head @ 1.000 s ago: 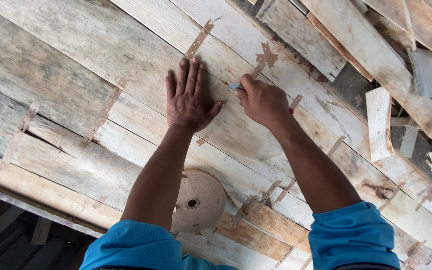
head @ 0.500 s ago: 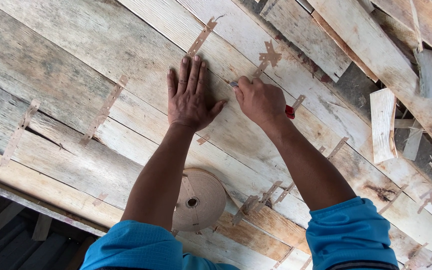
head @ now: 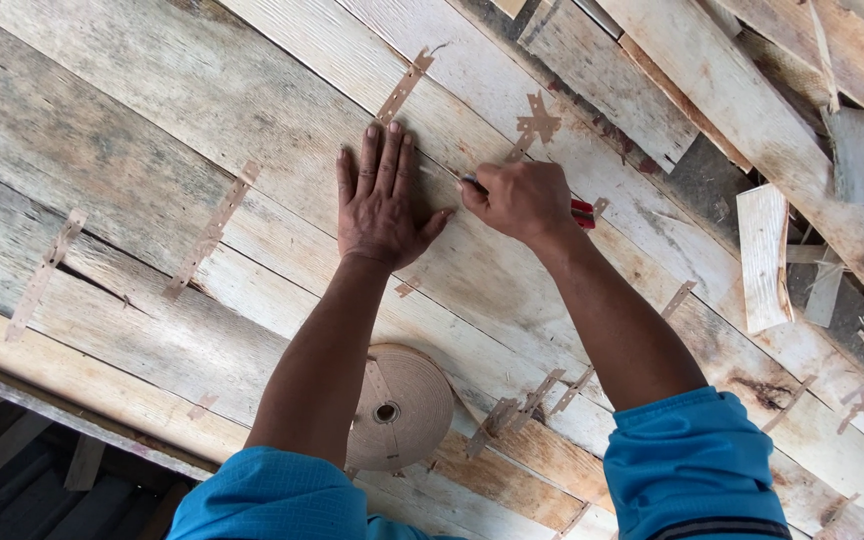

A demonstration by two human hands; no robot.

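Left hand [head: 382,205] flat, fingers together on pale veneer sheets [head: 202,130] — right hand [head: 520,200] at three o'clock, clamped on red-handled cutter [head: 580,211]; brown tape roll [head: 399,408] at six o'clock.

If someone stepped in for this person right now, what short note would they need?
Left hand: flat, palm down, fingers spread on the wood veneer sheets.
Right hand: closed around a small red-handled tool, its tip at a seam just beside the left hand.
Roll of brown paper tape: lies near the sheets' edge, between the forearms.
Done: many short tape strips already bridge seams across the sheets.
Left: the seam under the hands shows no strip yet. Loose veneer scraps lie at right.
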